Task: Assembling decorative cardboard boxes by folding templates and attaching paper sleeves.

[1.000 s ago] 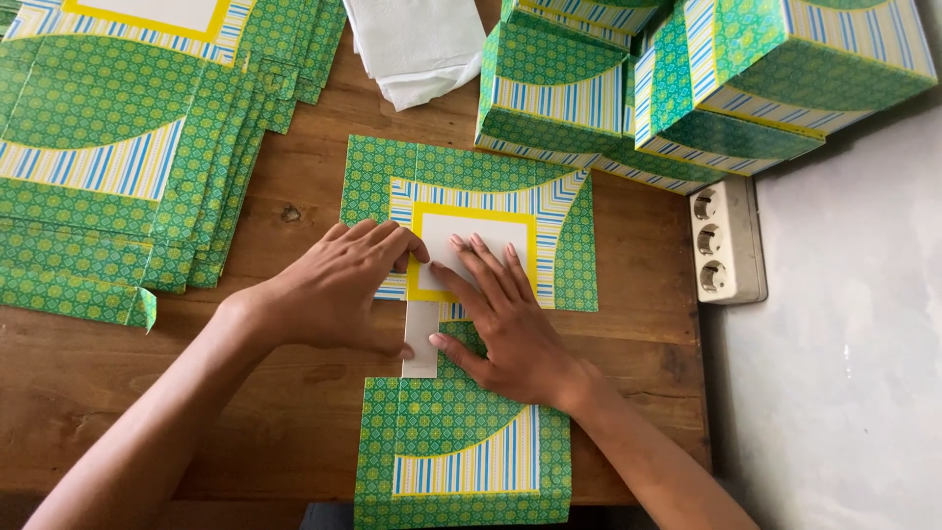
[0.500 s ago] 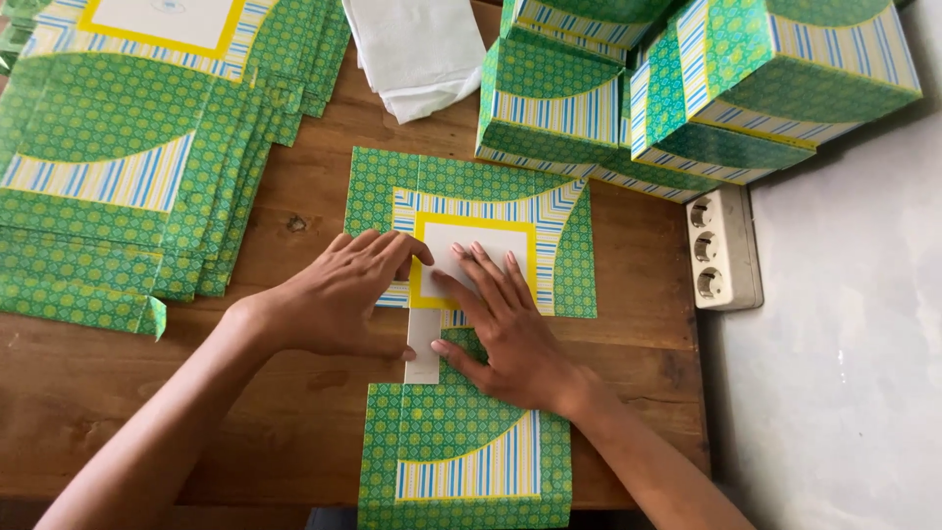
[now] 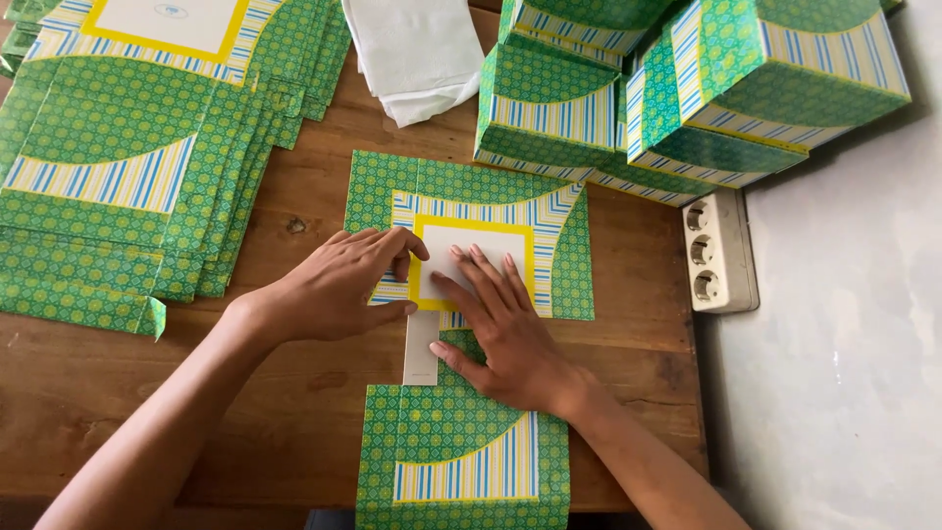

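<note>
The box blank [image 3: 471, 324] is pressed flat mid-table by both spread hands (left [image 3: 339, 285], right [image 3: 500, 329]); little has shifted since, so flattening continues.

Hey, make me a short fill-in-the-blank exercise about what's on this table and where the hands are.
1. Both hands, the left hand and the right hand, press on a flat green box blank with a white square framed in ____.
2. The stack of flat blanks lies on the person's ____ side.
3. The white power strip at the wooden table edge has ____ sockets.
4. The folded boxes are piled at the far ____.

Missing words: yellow; left; three; right
</note>
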